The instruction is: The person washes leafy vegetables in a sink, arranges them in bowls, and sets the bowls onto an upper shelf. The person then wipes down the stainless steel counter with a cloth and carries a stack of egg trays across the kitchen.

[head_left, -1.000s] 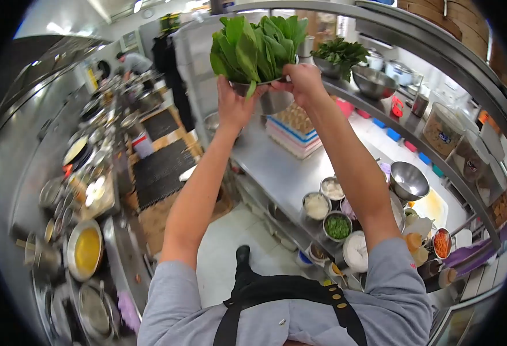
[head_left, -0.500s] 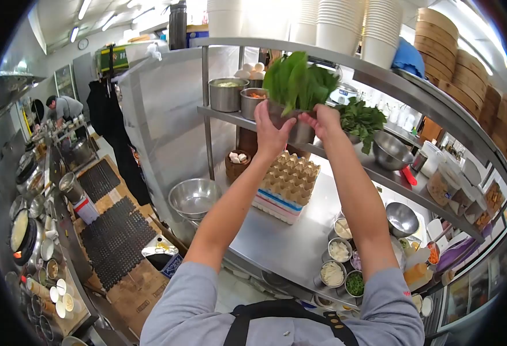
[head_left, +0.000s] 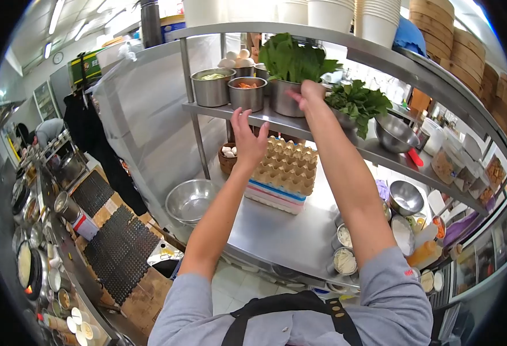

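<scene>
On the steel shelf [head_left: 282, 125], the right hand [head_left: 309, 95] is touching the right side of a steel pot [head_left: 279, 102] of leafy greens [head_left: 292, 57]; can't tell if it's grasping. Left hand [head_left: 250, 141] is hanging unclenched, holding nothing, before the shelf edge. Right fingers catching the pot could be tipping it off the shelf, onto egg trays [head_left: 288, 167] below. Right arm is stretching nearly straight; left is sitting lower, fingers spreading upward.

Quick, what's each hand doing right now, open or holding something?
Left hand: open, fingers spread, holding nothing.
Right hand: against the pot of leafy greens; whether it's gripping can't be told.
</scene>
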Demonstrator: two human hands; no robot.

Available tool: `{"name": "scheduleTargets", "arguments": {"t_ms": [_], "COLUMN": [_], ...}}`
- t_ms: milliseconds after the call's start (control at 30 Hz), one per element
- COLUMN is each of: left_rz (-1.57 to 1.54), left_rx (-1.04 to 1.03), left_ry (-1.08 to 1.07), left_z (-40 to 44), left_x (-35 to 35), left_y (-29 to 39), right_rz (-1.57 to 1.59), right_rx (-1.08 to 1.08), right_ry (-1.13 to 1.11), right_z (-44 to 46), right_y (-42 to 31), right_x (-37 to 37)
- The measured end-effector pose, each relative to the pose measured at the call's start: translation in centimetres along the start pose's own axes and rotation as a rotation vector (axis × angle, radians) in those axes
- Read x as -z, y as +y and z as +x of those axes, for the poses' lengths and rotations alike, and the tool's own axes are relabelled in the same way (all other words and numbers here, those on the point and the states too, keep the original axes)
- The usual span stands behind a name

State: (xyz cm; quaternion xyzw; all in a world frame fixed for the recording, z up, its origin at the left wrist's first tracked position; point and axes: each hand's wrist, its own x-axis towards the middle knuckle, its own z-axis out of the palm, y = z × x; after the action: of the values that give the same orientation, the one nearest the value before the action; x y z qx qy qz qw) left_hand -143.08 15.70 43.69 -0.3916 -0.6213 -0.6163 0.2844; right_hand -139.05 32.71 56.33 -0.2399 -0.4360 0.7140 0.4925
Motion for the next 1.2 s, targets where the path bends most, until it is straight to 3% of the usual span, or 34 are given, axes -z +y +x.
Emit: {"name": "scheduleTargets", "arguments": {"t_ms": [67,167,233,300,367,433,467,500,600,667,733,767,800,833,867,1000,1033,1067,1200], "left_rz": [-0.023,0.024,0.007,-0.105,-0.214,-0.226,-0.231,-0.172,-0.068,0.159,0.388,0.517,0.644,0.605,0.559,0.538,0.551,0.614,0.633], "left_rx": [0.005,-0.212,-0.361,-0.350,0.040,0.054,0.060,0.043,-0.137,-0.113,-0.114,-0.247,-0.385,-0.290,-0.199,-0.025,-0.049,-0.189,-0.088], "left_ry": [-0.042,-0.030,0.045,0.163,0.297,0.443,0.518,0.545,0.290,-0.047,-0.374,-0.550,-0.730,-0.723,-0.721,-0.958,-0.964,-1.065,-1.036], "left_z": [-0.8,-1.0,1.3,6.2,10.7,12.3,12.8,12.4,12.9,15.8,19.6,21.5,23.1,24.1,24.8,25.5,26.6,26.5,25.0], "left_x": [-0.2,-0.9,-0.8,-2.6,-3.1,-2.3,-1.5,-0.8,-0.4,-0.4,-1.6,-2.8,-4.2,-5.6,-7.4,-7.6,-10.4,-9.5,-6.5], "left_y": [0.7,1.8,3.9,2.7,1.8,1.8,1.8,2.3,-0.7,-2.7,-4.5,-6.0,-7.4,-8.1,-8.4,-4.3,-7.6,-6.8,-4.6], "right_rz": [-0.134,-0.493,-0.591,-0.650,-0.683,-0.789,-0.944,-1.108,-1.536,-1.448,-1.713,-1.577,-1.459,-1.390,-1.388,-1.555,-1.567,-1.576,-1.612], "right_rx": [-0.023,0.609,0.967,0.989,0.992,0.919,1.017,0.965,0.582,0.464,0.614,0.969,0.960,1.172,1.230,1.058,1.050,1.038,0.954], "right_ry": [-0.111,-0.150,-0.001,0.005,-0.050,-0.106,-0.110,-0.121,-0.212,-0.277,-0.191,-0.131,-0.114,-0.197,-0.195,-0.296,-0.263,-0.232,-0.163], "right_z": [-3.6,-6.1,-9.5,-10.7,-9.4,-6.9,-4.2,-1.3,6.1,8.6,4.8,1.5,-1.1,-1.1,-2.9,-4.4,-4.2,-4.0,-4.3], "right_y": [-1.0,1.2,-0.7,-3.6,-6.0,-8.7,-9.1,-9.6,-10.8,-10.3,-10.9,-9.8,-9.1,-7.6,-6.2,-3.0,-2.7,-2.3,-1.9], "right_x": [1.6,7.6,10.1,11.2,11.6,10.0,9.2,8.1,4.7,4.7,3.6,4.0,4.1,4.7,4.5,3.7,3.7,3.6,2.7]}}
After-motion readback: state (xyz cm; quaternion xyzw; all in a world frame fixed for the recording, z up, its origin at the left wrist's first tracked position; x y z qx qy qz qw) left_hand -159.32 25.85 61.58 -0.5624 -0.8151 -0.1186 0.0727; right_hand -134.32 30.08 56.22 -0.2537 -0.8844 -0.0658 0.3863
